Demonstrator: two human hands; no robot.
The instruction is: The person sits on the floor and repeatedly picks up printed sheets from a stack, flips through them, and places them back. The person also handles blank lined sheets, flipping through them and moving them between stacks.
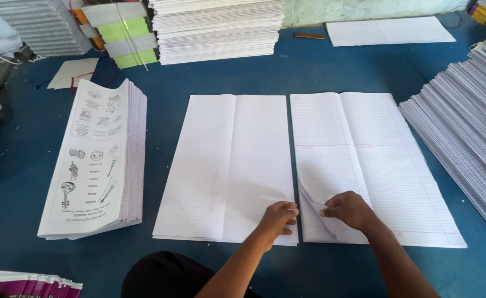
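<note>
— What lies far to the left of the fingers?
— A thick stack of printed covers [94, 165] with drawings of instruments, lying flat on the blue table [336, 72]. At the near left corner is the edge of some purple-edged sheets [28, 284].

— And the left hand?
— The left hand [278, 218] rests on the near right corner of the plain white sheet pile [229, 165], fingers curled close together and pressing the edge down. Whether they pinch a sheet, I cannot tell.

— The right hand?
— Just beside it, the right hand [350, 209] pinches the near left corner of the top ruled sheet [369, 165], lifting it so it curls up off the pile below.

— Beyond the fingers?
— More paper stacks [218, 27] at the far edge, and a fanned stack of ruled sheets [466, 127] off to the right. No boxes or trays show; every pile sits bare on the table.
</note>
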